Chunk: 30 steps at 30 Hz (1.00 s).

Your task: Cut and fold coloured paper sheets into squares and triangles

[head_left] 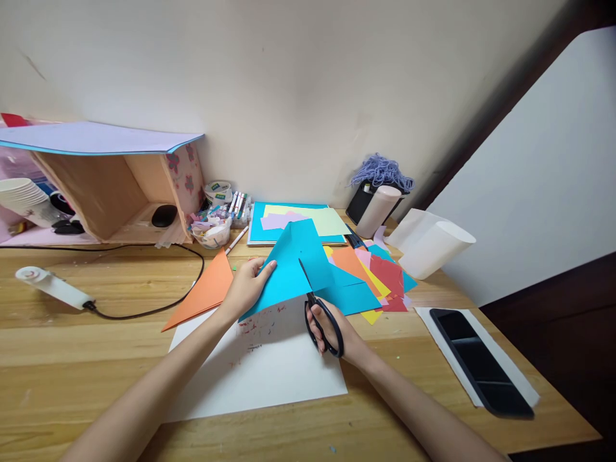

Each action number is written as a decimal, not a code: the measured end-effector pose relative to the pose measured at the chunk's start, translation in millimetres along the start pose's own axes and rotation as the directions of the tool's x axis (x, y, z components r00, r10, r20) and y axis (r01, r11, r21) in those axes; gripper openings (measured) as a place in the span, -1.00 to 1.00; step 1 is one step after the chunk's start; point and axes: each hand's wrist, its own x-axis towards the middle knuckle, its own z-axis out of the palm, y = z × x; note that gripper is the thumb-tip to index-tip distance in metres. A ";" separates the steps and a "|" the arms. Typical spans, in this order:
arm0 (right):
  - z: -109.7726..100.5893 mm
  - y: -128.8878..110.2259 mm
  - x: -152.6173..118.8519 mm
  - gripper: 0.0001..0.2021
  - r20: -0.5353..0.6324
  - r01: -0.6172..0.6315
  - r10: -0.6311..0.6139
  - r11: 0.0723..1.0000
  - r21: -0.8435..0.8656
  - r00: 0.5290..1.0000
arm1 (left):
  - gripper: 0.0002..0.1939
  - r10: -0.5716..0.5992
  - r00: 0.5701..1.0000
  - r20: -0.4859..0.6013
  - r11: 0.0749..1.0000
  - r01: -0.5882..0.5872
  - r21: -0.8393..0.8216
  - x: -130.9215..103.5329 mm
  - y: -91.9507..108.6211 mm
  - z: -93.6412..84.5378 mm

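Observation:
My left hand pinches the left edge of a blue sheet of paper, thumb on top. In my right hand is a pair of black-handled scissors, fingers through the loops. Its blades lie across the blue paper from the near edge, and a slit runs along them. Beneath, a white sheet with reddish and dark marks lies on the table. An orange folded paper is left of my left hand. Another blue paper lies beyond my right hand.
Coloured scraps are heaped at right, near a white paper roll. A black phone lies at the right edge. Leftward are a white glue gun with a black cord and an open box. Markers stand behind.

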 end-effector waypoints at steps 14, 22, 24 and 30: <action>-1.4 5.5 1.7 -0.41 0.055 0.070 -0.068 0.997 -0.022 0.996 | -0.62 0.023 1.000 0.020 1.000 -0.024 0.017 -4.8 5.1 7.0; -0.4 4.6 0.4 -0.51 -0.020 0.084 -0.086 0.993 -0.083 0.996 | -0.63 0.041 0.999 0.014 0.999 -0.041 0.020 -5.2 7.3 7.3; -0.1 3.2 -0.2 -0.53 -0.034 0.071 -0.074 0.995 -0.076 0.997 | -0.63 0.035 0.999 0.018 0.999 -0.035 0.014 -4.9 7.6 7.2; -2.5 1.9 0.2 -0.51 -0.020 0.060 -0.062 0.995 -0.075 0.998 | -0.63 0.012 0.999 0.047 1.000 -0.011 -0.026 -3.7 5.6 6.8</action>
